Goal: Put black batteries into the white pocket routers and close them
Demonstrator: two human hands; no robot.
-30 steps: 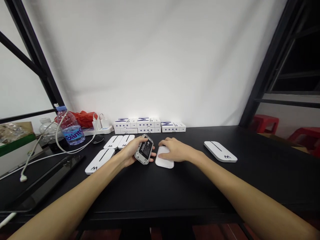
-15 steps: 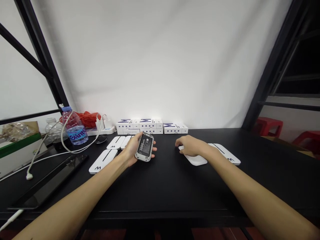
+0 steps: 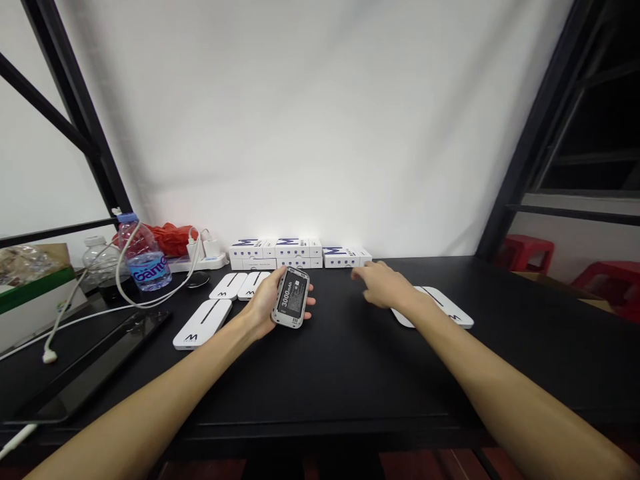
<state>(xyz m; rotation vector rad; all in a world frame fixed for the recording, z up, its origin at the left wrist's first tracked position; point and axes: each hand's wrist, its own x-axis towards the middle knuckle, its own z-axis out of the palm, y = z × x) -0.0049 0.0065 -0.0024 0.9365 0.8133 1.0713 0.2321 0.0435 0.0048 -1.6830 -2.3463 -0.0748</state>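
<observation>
My left hand (image 3: 265,301) is closed around a handheld device (image 3: 291,298) with its back off. A black battery marked 3000mAh fills the device's inside, within a grey frame. Over the table to the right, my right hand (image 3: 383,285) has its fingers apart and holds nothing. Just under its wrist lies a white back cover (image 3: 403,319), mostly hidden by the hand and forearm. Right of it a white device (image 3: 453,309) with a black stripe lies flat, partly behind my forearm.
Three white devices lie left of my left hand, the nearest (image 3: 203,325) closest to me. White boxes (image 3: 300,248) line the wall. A bottle (image 3: 149,257), a power strip (image 3: 213,261), cables, a mouse (image 3: 199,279) and a black tablet (image 3: 95,373) occupy the left.
My right hand has come off the white cover, which now lies further right, against or close to the striped device. My left hand still holds the open device in nearly the same spot.
</observation>
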